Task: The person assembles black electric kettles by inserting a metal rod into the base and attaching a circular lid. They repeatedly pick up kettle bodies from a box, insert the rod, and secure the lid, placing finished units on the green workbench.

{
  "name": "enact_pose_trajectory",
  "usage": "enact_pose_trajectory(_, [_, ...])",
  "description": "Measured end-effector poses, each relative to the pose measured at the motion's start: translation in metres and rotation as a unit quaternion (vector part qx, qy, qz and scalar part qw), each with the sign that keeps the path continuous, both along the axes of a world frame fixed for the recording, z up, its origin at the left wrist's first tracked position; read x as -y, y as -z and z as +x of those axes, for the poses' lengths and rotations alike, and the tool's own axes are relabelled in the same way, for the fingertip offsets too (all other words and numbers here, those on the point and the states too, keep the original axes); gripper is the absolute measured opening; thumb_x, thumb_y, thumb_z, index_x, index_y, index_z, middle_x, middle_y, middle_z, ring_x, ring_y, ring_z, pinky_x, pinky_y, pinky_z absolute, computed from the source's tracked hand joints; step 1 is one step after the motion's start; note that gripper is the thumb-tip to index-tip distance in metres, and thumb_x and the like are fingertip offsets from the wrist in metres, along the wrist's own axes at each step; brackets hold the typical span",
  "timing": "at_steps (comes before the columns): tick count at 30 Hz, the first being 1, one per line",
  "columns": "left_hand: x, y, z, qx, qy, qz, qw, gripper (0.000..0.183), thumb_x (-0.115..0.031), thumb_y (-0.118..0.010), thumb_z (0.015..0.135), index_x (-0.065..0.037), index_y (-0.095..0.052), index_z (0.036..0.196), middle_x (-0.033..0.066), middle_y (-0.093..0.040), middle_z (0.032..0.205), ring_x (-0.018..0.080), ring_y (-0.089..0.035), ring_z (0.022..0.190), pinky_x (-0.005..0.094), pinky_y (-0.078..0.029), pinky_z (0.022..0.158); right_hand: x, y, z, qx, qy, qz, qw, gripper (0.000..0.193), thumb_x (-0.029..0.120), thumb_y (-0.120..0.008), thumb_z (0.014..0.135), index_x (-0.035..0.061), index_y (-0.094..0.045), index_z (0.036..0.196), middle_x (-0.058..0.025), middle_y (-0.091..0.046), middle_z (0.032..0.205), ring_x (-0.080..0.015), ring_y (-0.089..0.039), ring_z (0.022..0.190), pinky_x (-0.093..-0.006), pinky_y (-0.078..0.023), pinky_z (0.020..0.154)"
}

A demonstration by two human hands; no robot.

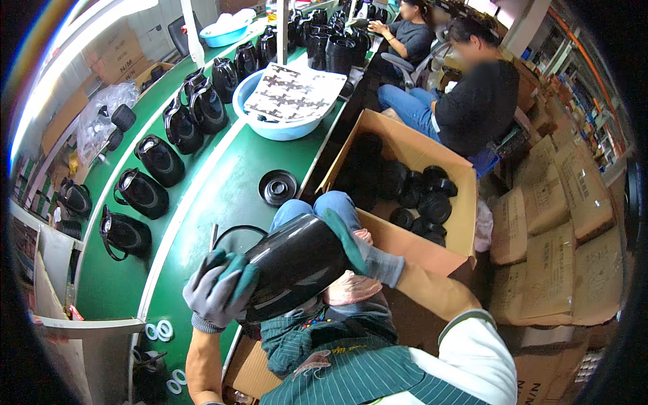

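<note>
The left hand (223, 287), in a grey-and-green glove, is gripping one end of a black jug (297, 263), while the right hand (378, 260), gloved alike, is clasping the other end, its fingers partly hidden. The jug is lying tilted across the person's lap — right beside the edge of the green tabletop (202, 229). A black loop (239, 231) is showing just above the left hand.

On the tabletop, a round black part (277, 187) is lying near the edge, and other jugs (159, 160) are standing in rows further left. Beyond the round part, a blue basin (287, 131) is holding a patterned sheet (295, 91) across its top. White rings (162, 329) are lying near the left forearm. To the right, an open box (422, 246) is holding black pieces (434, 208) — and two co-workers (472, 108) are sitting beyond it.
</note>
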State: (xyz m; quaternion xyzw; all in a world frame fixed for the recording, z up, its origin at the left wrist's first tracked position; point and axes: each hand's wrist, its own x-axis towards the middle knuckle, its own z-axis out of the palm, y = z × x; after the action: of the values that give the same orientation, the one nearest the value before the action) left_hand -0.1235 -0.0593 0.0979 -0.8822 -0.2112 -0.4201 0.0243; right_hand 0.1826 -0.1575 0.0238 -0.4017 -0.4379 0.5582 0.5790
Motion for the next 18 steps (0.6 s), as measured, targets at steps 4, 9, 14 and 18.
enact_pose_trajectory(4, [-0.020,0.038,-0.009,0.085,-0.038,-0.147,0.985,0.026,-0.012,-0.075,0.079,-0.002,-0.077,0.103,0.0132,-0.075,0.098,0.0254,-0.074,0.085,0.0350,-0.059,0.076,0.019,-0.028,0.011,0.199,0.014,0.051,0.979,0.070,0.023,-0.052,0.107,0.0028,-0.017,0.163,-0.0093,-0.020,0.169,-0.0194,-0.024,0.153,-0.0329,-0.019,0.126])
enact_pose_trajectory(9, [-0.027,0.157,-0.041,0.216,0.087,-0.577,0.783,0.034,-0.019,-0.070,0.088,0.004,-0.072,0.113,0.0063,-0.074,0.098,0.0173,-0.069,0.088,0.0329,-0.057,0.082,0.011,-0.047,0.001,0.371,0.026,0.337,0.865,0.066,0.018,-0.049,0.107,0.0026,-0.017,0.163,-0.0099,-0.022,0.169,-0.0195,-0.025,0.153,-0.0324,-0.019,0.126])
enact_pose_trajectory(14, [-0.003,0.025,0.037,0.071,-0.020,-0.191,0.979,0.031,-0.015,-0.075,0.081,0.002,-0.076,0.106,0.0141,-0.077,0.096,0.0264,-0.075,0.086,0.0360,-0.060,0.081,0.022,-0.020,-0.011,0.005,0.026,0.142,0.989,0.063,0.014,-0.046,0.108,0.0023,-0.017,0.163,-0.0105,-0.023,0.168,-0.0197,-0.027,0.152,-0.0319,-0.020,0.126])
enact_pose_trajectory(18, [-0.018,0.023,0.030,0.074,0.048,-0.033,0.996,0.036,-0.018,-0.080,0.076,0.004,-0.074,0.105,0.0175,-0.077,0.095,0.0344,-0.076,0.088,0.0415,-0.060,0.084,0.028,-0.025,-0.009,-0.091,-0.002,-0.015,0.996,0.062,0.012,-0.045,0.109,0.0016,-0.017,0.163,-0.0126,-0.025,0.167,-0.0212,-0.029,0.152,-0.0323,-0.021,0.125])
